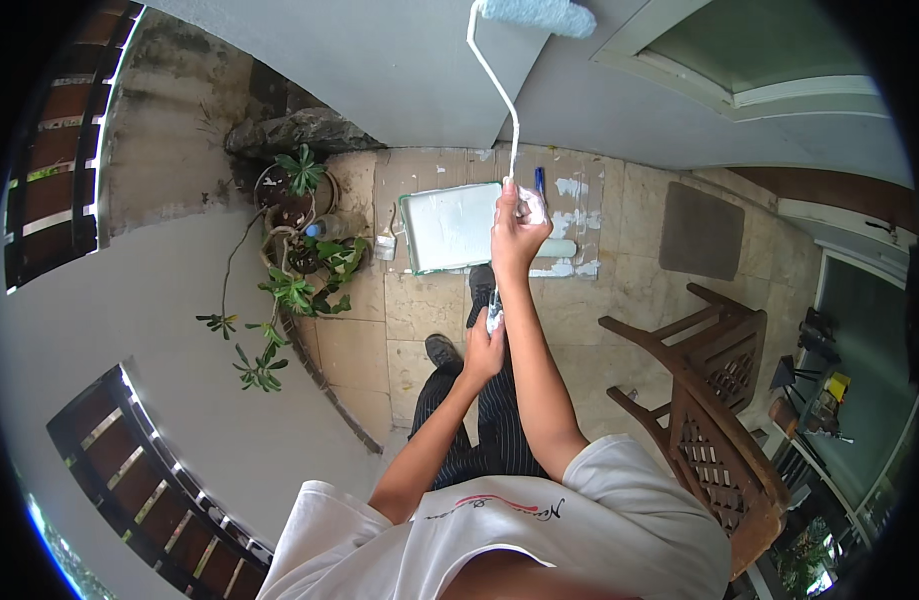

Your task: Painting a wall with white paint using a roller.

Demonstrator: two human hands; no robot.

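Note:
My right hand (519, 225), smeared with white paint, is closed around the white metal rod of a paint roller (492, 71). Lower down, my left hand (484, 346) grips the roller's paint-smeared handle. At the far end, the fluffy light blue roller sleeve (538, 15) is up against or near the grey wall (429, 67); I cannot tell whether they touch. Beneath my right hand, a green-edged paint tray (405, 229) holds white paint on the floor. My right hand and forearm hide its right side.
Paint-spotted cardboard (588, 169) lies under the tray, with a pale green roller sleeve (561, 247) and a blue object (540, 180). A paintbrush (385, 246) lies to the left, near potted plants (298, 289) and a plastic bottle (332, 227). A wooden chair (699, 390) and grey mat (702, 230) are right.

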